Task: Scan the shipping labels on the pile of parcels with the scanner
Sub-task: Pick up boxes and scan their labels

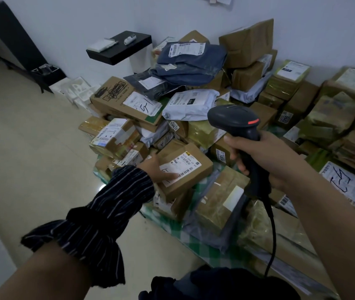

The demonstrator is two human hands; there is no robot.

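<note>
My right hand [256, 161] is wrapped tight round the scanner [235, 118]. My left hand [157, 169] lies flat on a brown box [193, 176], down and left of the scanner, touching its label [180, 167]. I think this box is next. I cannot tell which ones are done. The big pile of parcels [193, 83] past my grip waits. The cord [271, 234] hangs below my fist.

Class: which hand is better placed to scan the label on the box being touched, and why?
Right. The right hand grips the scanner, raised just beside that cardboard box. The left hand rests with straight fingers on its label and holds no tool.
</note>
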